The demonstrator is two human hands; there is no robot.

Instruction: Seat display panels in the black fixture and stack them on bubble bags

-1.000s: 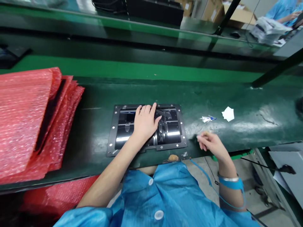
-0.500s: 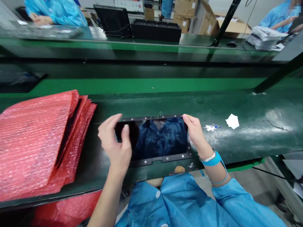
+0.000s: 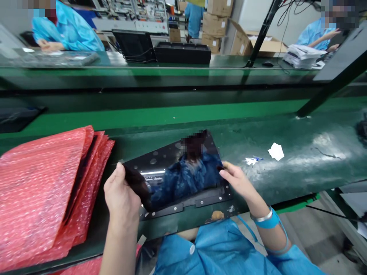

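A black glossy panel [image 3: 177,175] with a screw-holed metal frame is tilted up off the dark green bench [image 3: 301,168], its far edge raised. My left hand [image 3: 122,198] grips its left edge. At the panel's right edge, my right hand [image 3: 236,181] holds on; that wrist wears a blue strap and a metal bangle. The shiny face mirrors a blue smock.
A stack of red bubble-wrap bags [image 3: 43,191] lies on the left of the bench. A white paper scrap [image 3: 275,151] and a small wrapper [image 3: 252,160] lie to the right. A green conveyor belt [image 3: 172,114] runs behind. Beyond it stand black equipment [image 3: 183,53] and cardboard boxes; other people in blue work there.
My left hand left the flat panel's face and took its left edge; my right hand came up to the right edge. Both hands lifted and tilted the panel. The view rose.
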